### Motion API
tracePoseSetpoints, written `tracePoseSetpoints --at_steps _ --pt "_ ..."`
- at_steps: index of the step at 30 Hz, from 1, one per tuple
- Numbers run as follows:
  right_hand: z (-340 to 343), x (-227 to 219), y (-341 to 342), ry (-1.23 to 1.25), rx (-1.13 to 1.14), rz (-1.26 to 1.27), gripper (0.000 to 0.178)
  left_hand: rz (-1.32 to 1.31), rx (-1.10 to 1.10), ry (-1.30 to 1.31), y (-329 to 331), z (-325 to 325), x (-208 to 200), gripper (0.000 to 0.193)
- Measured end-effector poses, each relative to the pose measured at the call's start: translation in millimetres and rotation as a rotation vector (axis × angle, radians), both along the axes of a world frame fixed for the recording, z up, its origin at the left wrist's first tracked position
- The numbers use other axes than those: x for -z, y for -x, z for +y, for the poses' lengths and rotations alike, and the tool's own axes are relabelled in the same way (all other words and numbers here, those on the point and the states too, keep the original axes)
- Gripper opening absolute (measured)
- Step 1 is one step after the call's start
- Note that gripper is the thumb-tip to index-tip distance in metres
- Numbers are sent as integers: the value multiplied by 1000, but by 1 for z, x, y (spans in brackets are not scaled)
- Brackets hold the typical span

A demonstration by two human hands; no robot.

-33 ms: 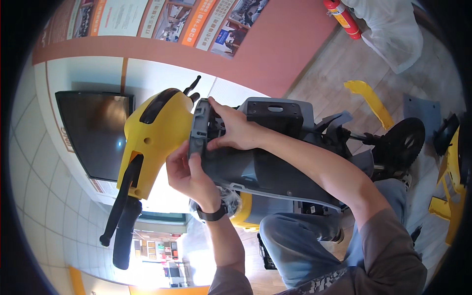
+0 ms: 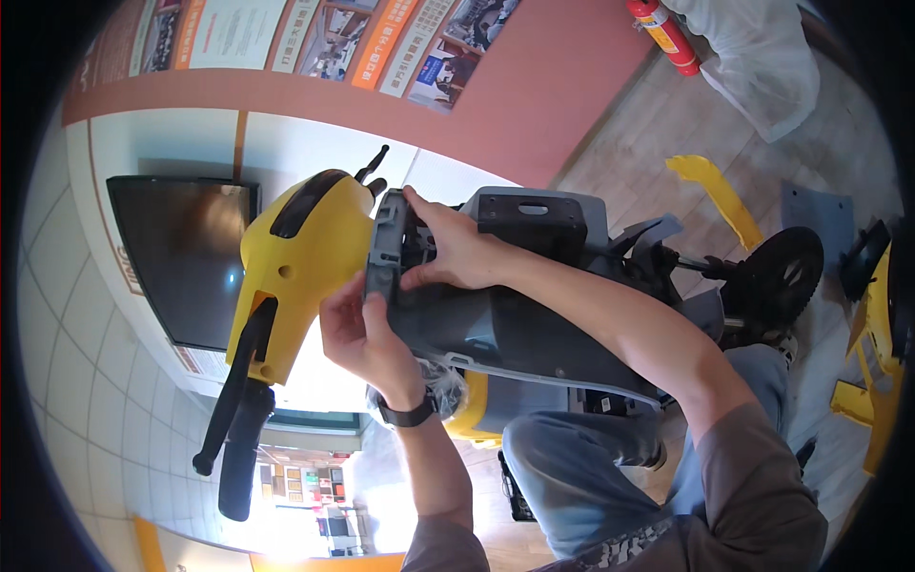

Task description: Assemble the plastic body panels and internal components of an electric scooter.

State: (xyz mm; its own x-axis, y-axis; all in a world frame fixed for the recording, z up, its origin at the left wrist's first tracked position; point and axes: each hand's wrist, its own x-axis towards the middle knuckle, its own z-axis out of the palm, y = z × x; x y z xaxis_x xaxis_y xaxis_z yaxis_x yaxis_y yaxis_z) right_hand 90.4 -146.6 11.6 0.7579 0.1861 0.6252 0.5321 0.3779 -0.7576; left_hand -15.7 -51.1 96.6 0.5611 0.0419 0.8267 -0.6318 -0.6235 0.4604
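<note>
A corner of the dark grey panel (image 2: 496,329) is being pinched by the left hand (image 2: 370,345), its thumb laid on the near face and its fingers curled. The same end is being spanned by the right hand (image 2: 462,254), thumb and forefinger spread wide, the forearm being stretched above the panel. The panel is being held beside a yellow handlebar cover (image 2: 319,234).
</note>
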Motion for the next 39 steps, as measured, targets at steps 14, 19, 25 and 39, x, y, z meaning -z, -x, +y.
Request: tracePoseSetpoints --at_steps 14,19,25,39 --pt "17 4 -4 -62 130 -21 130 19 -77 -6 -11 5 -12 15" --pt "15 6 -7 -101 181 -94 128 101 -137 -96 -11 3 -17 23" --pt "13 7 -12 -214 279 -231 120 135 -109 -135 -22 5 -25 25" --pt "6 3 -7 -184 145 -96 115 221 -319 -259 -18 -14 -38 14"
